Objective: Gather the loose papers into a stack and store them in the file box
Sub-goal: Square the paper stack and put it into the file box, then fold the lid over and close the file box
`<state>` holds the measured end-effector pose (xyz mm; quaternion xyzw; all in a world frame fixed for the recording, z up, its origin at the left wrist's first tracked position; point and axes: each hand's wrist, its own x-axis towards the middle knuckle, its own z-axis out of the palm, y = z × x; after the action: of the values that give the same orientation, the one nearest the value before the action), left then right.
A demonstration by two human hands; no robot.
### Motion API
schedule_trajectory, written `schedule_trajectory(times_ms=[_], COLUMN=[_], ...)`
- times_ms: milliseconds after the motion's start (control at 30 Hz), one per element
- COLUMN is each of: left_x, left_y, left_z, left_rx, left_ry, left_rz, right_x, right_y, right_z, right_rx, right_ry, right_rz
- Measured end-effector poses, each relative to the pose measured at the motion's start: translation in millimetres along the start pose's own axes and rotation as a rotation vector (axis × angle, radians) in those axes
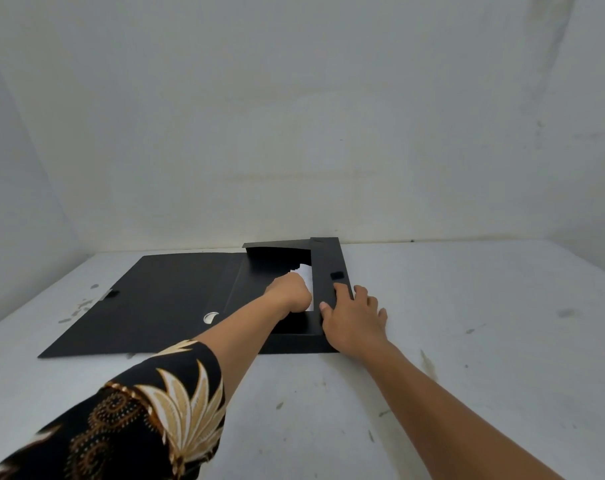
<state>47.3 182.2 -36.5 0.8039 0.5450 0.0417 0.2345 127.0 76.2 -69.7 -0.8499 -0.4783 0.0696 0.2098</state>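
Note:
A black file box (pixel 280 336) lies open on the white table, its lid (pixel 155 299) folded flat to the left. White papers (pixel 306 271) show inside the tray, mostly hidden by my left hand (pixel 289 292), which is curled into the box on top of them. My right hand (pixel 353 317) grips the box's upright right side flap (pixel 328 261), thumb on the inner face and fingers on the outer face.
The white table (pixel 467 323) has scuffs and paint chips, thickest at the left near the lid's clasp tab (pixel 112 293). A plain white wall rises right behind the box. A patterned sleeve covers my left upper arm.

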Motion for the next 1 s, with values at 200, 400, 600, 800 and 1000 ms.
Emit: schedule_trajectory(times_ms=[200,400,600,800,1000], left_x=[-4.7,-25.6,-55.1,-68.0,-61.1], left_y=[-22.1,-108.6,-206.3,-270.5,-293.1], left_z=[-17.0,-53.4,-81.0,-98.8,-121.1], left_rx=[-0.091,0.063,0.187,0.156,0.059], left_ry=[0.104,0.229,0.270,0.334,0.303], left_rz=[0.016,-0.217,-0.582,-0.780,-0.791], right_x=[-0.5,1.5,5.7,4.9,1.5], right_y=[-0.2,0.8,0.7,-1.6,-1.9], right_z=[-0.5,0.8,3.1,1.5,-1.4], right_rx=[0.007,0.001,-0.049,-0.043,-0.049], right_ry=[-0.011,-0.005,0.011,0.010,0.001], right_rz=[-0.001,0.009,0.045,0.054,0.052])
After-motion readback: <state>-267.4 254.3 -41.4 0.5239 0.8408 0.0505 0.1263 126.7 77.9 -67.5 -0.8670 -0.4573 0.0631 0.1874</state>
